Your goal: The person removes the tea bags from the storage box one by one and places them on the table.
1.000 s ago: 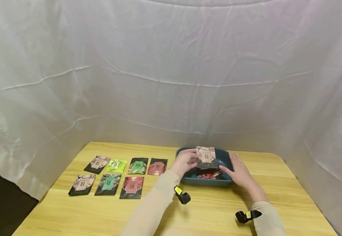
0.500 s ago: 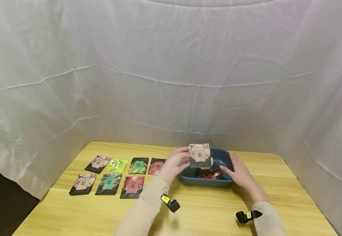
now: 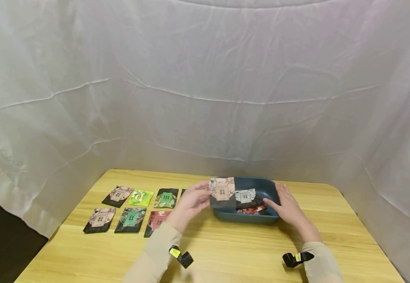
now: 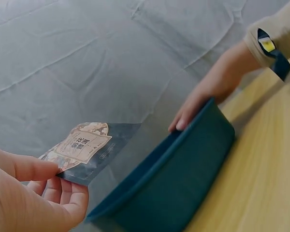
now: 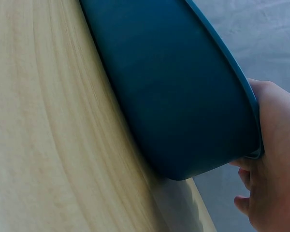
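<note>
My left hand [image 3: 191, 201] pinches a black sachet [image 3: 221, 192] with a pink floral top and a pale label, held above the left end of a blue plastic bin [image 3: 245, 218]. In the left wrist view, the thumb lies on top of the sachet [image 4: 89, 145] and the fingers are curled beneath. My right hand [image 3: 291, 208] grips the bin's right end, thumb inside the rim and fingers along the outside. Within the bin lie a black sachet with a white floral top [image 3: 245, 196] and red sachets [image 3: 252, 209], partly covered.
Sachets lie in two rows on the wooden table [image 3: 247, 251] at left: pink-topped [image 3: 99, 220], yellow-green [image 3: 141, 198], green-labelled [image 3: 130, 220] and red [image 3: 157, 221]. My left arm partly hides the nearer red one. A grey curtain [image 3: 205, 118] hangs behind the table.
My left hand has lifted the pink-topped sachet and moved it left across the bin, uncovering the white-topped sachet inside. The right hand has stayed at the bin's end.
</note>
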Motion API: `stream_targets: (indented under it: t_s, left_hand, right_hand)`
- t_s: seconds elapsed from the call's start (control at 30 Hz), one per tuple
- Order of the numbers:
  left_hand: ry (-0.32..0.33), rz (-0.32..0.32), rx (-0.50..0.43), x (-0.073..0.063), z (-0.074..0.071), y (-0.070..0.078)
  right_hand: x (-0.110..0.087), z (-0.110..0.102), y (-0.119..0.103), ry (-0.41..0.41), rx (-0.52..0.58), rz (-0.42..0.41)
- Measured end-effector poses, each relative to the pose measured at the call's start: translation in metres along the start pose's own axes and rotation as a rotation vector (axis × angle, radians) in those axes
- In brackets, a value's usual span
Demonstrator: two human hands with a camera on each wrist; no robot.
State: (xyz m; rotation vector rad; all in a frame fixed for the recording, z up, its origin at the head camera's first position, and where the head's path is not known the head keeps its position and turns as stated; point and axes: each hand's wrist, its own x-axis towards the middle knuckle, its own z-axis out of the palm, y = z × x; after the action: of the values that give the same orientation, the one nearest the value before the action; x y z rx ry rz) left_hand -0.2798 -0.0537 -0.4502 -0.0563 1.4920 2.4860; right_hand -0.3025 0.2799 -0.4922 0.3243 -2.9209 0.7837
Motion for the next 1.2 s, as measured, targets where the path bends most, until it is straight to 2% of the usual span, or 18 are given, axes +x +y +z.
stream_targets:
  t_s: [0.27, 0.5, 0.67, 0.77, 0.87, 1.2]
  left_hand:
    - [0.027, -0.002, 0.061, -0.021, -0.038, 0.001]
    - [0.042, -0.048, 0.154, -0.041, -0.068, 0.003]
    - [0.012, -0.063, 0.225, -0.05, -0.088, 0.004]
    - [-0.011, -0.066, 0.31, -0.053, -0.097, 0.004]
    - [-0.007, -0.059, 0.419, -0.052, -0.102, 0.002]
    - [0.099, 0.015, 0.79, -0.048, -0.101, -0.007]
  right_hand:
    - [0.001, 0.0, 0.0, 0.001, 0.004, -0.001]
    - [0.002, 0.001, 0.0, 0.008, 0.003, -0.008]
    - [0.002, 0.001, 0.001, 0.005, 0.005, -0.004]
    - [0.002, 0.001, 0.002, 0.002, -0.001, -0.002]
    - [0.001, 0.001, 0.002, 0.0, 0.0, -0.002]
    - [0.0, 0.001, 0.0, 0.004, 0.009, -0.009]
